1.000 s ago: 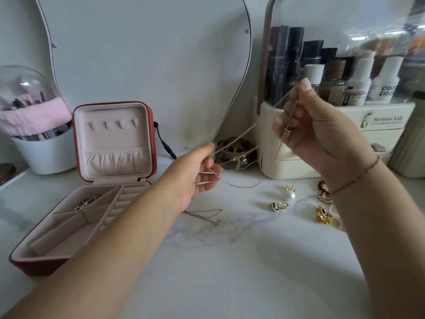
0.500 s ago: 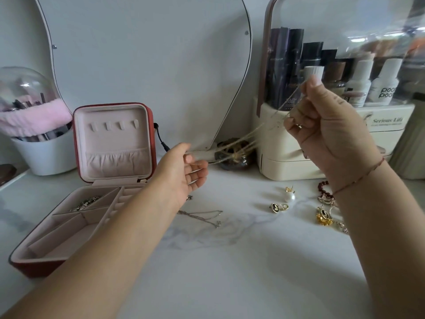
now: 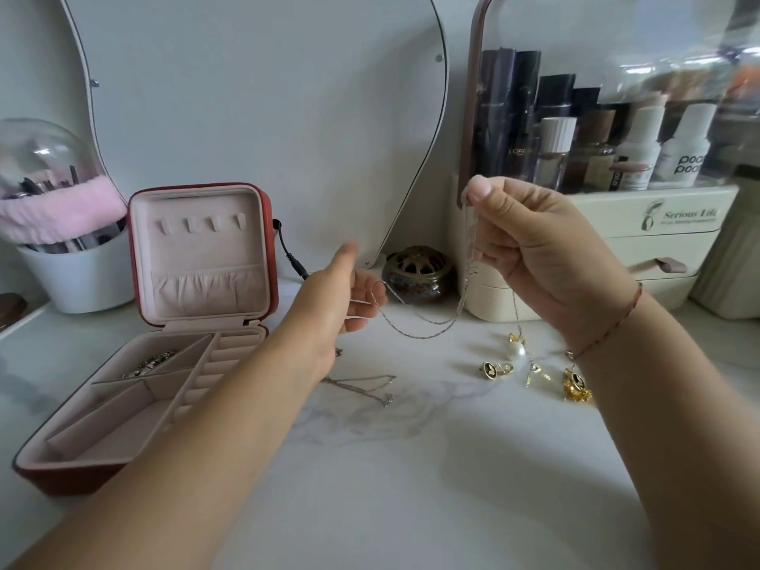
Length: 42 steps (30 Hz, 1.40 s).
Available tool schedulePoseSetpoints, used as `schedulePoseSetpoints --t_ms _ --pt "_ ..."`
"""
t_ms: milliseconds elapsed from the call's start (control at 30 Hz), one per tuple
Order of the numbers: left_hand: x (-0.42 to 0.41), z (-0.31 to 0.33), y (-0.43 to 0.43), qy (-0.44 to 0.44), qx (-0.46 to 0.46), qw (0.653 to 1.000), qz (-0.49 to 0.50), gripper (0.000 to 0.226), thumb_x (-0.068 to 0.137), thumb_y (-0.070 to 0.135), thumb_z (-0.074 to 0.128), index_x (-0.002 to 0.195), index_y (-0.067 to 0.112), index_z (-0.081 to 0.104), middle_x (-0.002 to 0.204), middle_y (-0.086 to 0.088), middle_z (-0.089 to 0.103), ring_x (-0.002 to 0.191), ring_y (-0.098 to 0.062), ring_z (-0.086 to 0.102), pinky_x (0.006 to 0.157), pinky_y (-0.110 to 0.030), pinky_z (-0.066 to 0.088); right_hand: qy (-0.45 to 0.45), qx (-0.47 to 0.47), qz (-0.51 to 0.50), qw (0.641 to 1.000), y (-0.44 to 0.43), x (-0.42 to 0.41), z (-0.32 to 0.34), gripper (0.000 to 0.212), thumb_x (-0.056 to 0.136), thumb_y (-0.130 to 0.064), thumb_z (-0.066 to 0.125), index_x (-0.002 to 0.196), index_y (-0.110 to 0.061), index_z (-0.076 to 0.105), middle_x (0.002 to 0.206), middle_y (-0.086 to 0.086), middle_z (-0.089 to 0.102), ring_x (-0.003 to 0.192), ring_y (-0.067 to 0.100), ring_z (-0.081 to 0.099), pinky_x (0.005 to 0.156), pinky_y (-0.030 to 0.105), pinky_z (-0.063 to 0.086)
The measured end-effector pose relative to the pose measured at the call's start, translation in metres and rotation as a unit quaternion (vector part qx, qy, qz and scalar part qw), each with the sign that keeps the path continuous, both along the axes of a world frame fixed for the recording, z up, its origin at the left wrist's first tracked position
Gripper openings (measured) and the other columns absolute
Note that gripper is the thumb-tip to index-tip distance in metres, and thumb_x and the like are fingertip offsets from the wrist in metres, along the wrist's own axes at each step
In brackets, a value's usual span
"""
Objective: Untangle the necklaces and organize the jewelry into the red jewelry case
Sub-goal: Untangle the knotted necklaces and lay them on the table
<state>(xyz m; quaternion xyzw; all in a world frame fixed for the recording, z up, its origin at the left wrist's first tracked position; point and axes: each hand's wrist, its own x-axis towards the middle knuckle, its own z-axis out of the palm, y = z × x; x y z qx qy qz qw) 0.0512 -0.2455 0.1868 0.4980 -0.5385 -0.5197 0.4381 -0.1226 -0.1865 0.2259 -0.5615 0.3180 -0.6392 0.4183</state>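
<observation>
1. Case: the red jewelry case (image 3: 268,248) stands open at the far left of the surface (image 3: 411,487), with its lid upright. The lid carries four hooks (image 3: 201,224) above a gathered pocket, probably the place for the necklaces. A bracelet (image 3: 152,362) lies in a rear tray compartment.
2. The left hand (image 3: 337,298) has its fingers curled, hooking one end of the silver chain (image 3: 423,329). The thumb is raised and blurred.
3. The loose necklace (image 3: 362,388) lies on the surface just below the left wrist, apart from the held chain.
4. The silver chain sags in a doubled loop between the hands, above the surface.
   - Handling (judgement): very light, limp and slippery, with fine links likely to kink or knot if pulled hard.
   - Best grip (judgement): a fingertip pinch near the clasp or on either side of a crossing, with slack kept in the loop.
5. The right hand (image 3: 547,248) is held higher, thumb and fingers clamped on the strands, which hang straight down from the pinch. A thin strand trails lower toward the earrings. The hands are well apart.
6. The pearl earring (image 3: 516,350), cameo earring (image 3: 495,369) and gold pieces (image 3: 575,386) lie on the surface under the right wrist. They look small, hard and prone to roll, so each is best pinched by its body.
</observation>
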Motion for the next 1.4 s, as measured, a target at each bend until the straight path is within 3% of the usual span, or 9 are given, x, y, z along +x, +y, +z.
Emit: schedulePoseSetpoints --t_ms 233,433,567,800,967,1067,1133,1233,1400 --pt "-0.001 -0.001 0.001 0.017 0.003 1.0 -0.017 0.051 0.099 0.047 0.037 0.062 0.016 0.051 0.064 0.001 0.068 0.071 -0.017 0.061 0.073 -0.03 0.046 0.019 -0.007 -0.017 1.0 0.001 0.001 0.0 0.027 0.069 -0.035 0.066 0.076 -0.012 0.054 0.046 -0.01 0.029 0.047 0.009 0.021 0.055 0.02 0.03" --pt "-0.007 0.003 0.012 0.108 -0.029 0.971 -0.21 0.051 0.087 0.054 0.039 0.086 0.012 0.066 0.086 -0.006 0.072 0.085 -0.017 0.065 0.086 -0.032 0.048 0.108 0.015 -0.041 0.993 -0.001 0.006 -0.005 0.023 0.074 -0.028 0.066 0.075 -0.006 0.059 0.047 -0.011 0.043 0.044 0.006 0.031 0.047 0.017 0.03" --pt "-0.008 0.004 0.017 0.095 -0.047 0.956 -0.274 0.054 0.08 0.055 0.042 0.095 0.009 0.065 0.083 -0.007 0.071 0.085 -0.02 0.068 0.088 -0.035 0.053 0.206 0.085 -0.072 0.972 -0.002 0.009 -0.008 0.027 0.071 -0.033 0.068 0.074 -0.007 0.064 0.045 -0.009 0.046 0.043 0.006 0.032 0.048 0.022 0.028" --pt "-0.006 0.001 0.019 0.094 -0.071 0.96 -0.256 0.021 0.078 0.028 0.06 0.085 0.009 0.065 0.058 0.001 0.055 0.055 -0.011 0.053 0.063 -0.022 0.051 0.167 0.133 0.01 0.977 0.001 0.005 -0.006 0.042 0.079 -0.043 0.054 0.084 -0.004 0.068 0.047 -0.003 0.023 0.047 0.012 0.019 0.049 0.024 0.021" --pt "-0.005 0.004 0.018 0.129 -0.053 0.961 -0.238 0.017 0.076 0.027 0.062 0.08 0.013 0.071 0.051 0.005 0.029 0.048 -0.009 0.026 0.051 -0.019 0.031 0.11 0.164 0.055 0.979 0.0 0.0 -0.003 0.053 0.098 -0.042 0.031 0.094 -0.003 0.067 0.048 -0.002 0.03 0.048 0.012 0.024 0.051 0.024 0.023" --pt "-0.003 0.007 0.015 0.136 -0.043 0.966 -0.216 0.019 0.073 0.028 0.065 0.079 0.011 0.072 0.05 0.006 0.022 0.046 -0.008 0.019 0.047 -0.019 0.023 0.101 0.175 0.071 0.977 0.0 -0.001 -0.003 0.049 0.101 -0.036 0.029 0.1 -0.003 0.065 0.054 0.0 0.034 0.052 0.014 0.024 0.052 0.025 0.023" --pt "-0.002 0.007 0.015 0.099 -0.048 0.974 -0.2 0.018 0.076 0.028 0.066 0.079 0.012 0.072 0.049 0.007 0.023 0.044 -0.008 0.021 0.047 -0.02 0.021 0.115 0.183 0.075 0.974 0.001 -0.001 -0.004 0.035 0.1 -0.026 0.036 0.102 -0.004 0.063 0.058 0.001 0.04 0.053 0.013 0.028 0.052 0.025 0.022" --pt "-0.002 0.003 0.015 -0.053 -0.088 0.983 -0.155 0.012 0.085 0.024 0.067 0.083 0.013 0.072 0.043 0.013 0.033 0.041 -0.005 0.029 0.048 -0.019 0.025 0.123 0.189 0.088 0.97 0.003 0.001 -0.003 0.02 0.094 -0.001 0.04 0.102 -0.004 0.058 0.067 0.007 0.05 0.053 0.011 0.037 0.047 0.022 0.026" --pt "-0.001 -0.013 0.007 -0.302 -0.202 0.93 -0.055 0.012 0.085 0.034 0.068 0.078 0.024 0.07 0.06 0.01 0.055 0.054 -0.008 0.049 0.053 -0.022 0.037 0.145 0.182 0.092 0.968 0.005 0.001 -0.003 0.029 0.088 0.016 0.038 0.1 -0.002 0.057 0.081 0.011 0.059 0.062 0.012 0.052 0.054 0.018 0.047"
